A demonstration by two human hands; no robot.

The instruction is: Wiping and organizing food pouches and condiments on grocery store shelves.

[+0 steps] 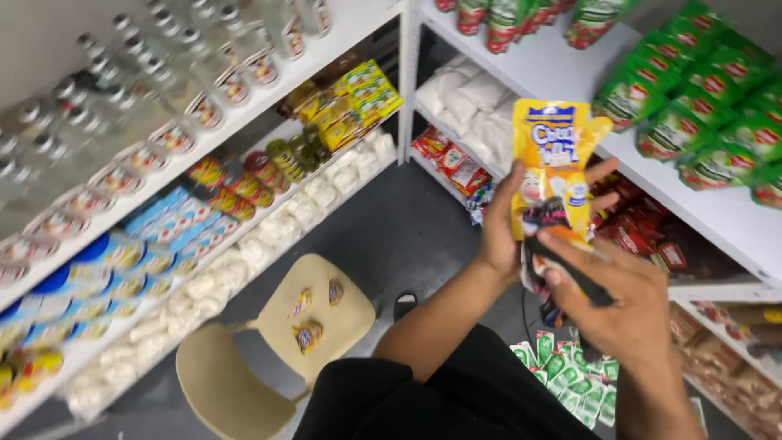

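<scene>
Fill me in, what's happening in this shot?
A person stands between stocked store shelves, looking down. The left hand holds up a yellow pouch by its lower part. The right hand grips a dark handheld device against the pouch's lower edge; what the device is, I cannot tell. Below, a beige chair carries three small packets on its seat. Green packets lie on the floor near the person's feet.
</scene>
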